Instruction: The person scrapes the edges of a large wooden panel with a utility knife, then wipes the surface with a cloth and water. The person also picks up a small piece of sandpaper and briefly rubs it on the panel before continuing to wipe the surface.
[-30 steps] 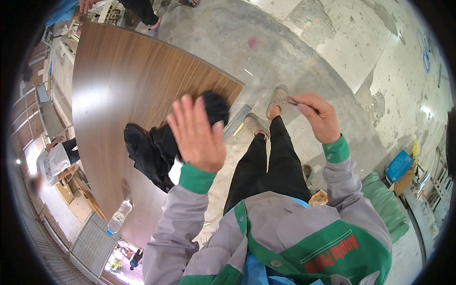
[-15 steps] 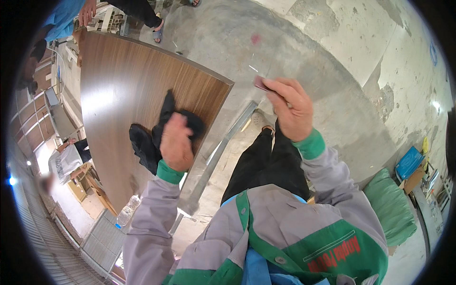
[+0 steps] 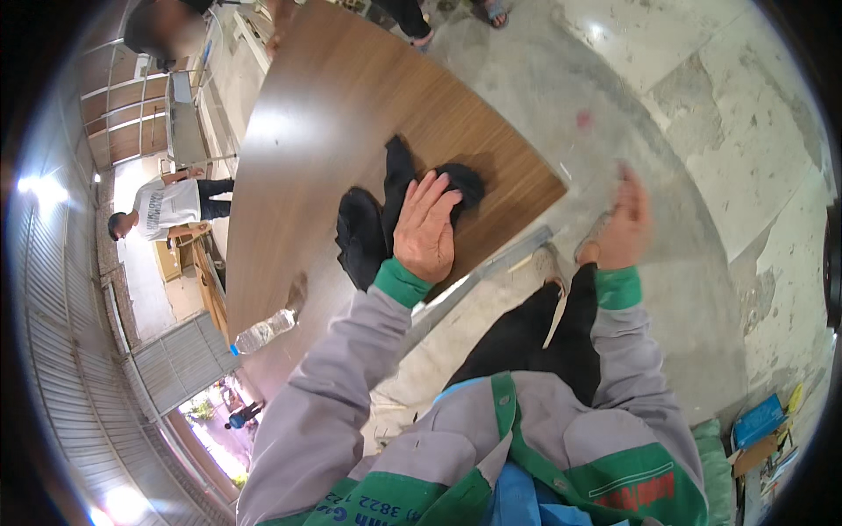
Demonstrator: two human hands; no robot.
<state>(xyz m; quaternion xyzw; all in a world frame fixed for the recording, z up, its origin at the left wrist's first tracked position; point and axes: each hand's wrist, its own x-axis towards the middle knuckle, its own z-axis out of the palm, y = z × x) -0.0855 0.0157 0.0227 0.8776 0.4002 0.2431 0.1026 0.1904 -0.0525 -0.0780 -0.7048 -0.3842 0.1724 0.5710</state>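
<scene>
My left hand (image 3: 425, 230) lies over a crumpled black cloth (image 3: 360, 230) on the wood-grain board (image 3: 307, 167). Its fingers are stretched out and a little apart, and nothing is gripped in it. Dark folds of the cloth show on both sides of the hand. Off the board's right corner, my right hand (image 3: 627, 219) hangs over the floor. Motion smears its fingers, and I cannot make out anything in them.
A clear plastic bottle with a blue cap (image 3: 266, 332) lies at the board's left edge. Under the near edge runs a grey metal bar (image 3: 474, 285). A person in a white shirt (image 3: 171, 209) stands left; others are at the far side. A blue object (image 3: 759, 422) sits lower right.
The board and cloth have shifted right in the picture. My left hand's fingers have become clear and spread. A small dark reddish piece showed in my right hand before; I cannot see it now.
</scene>
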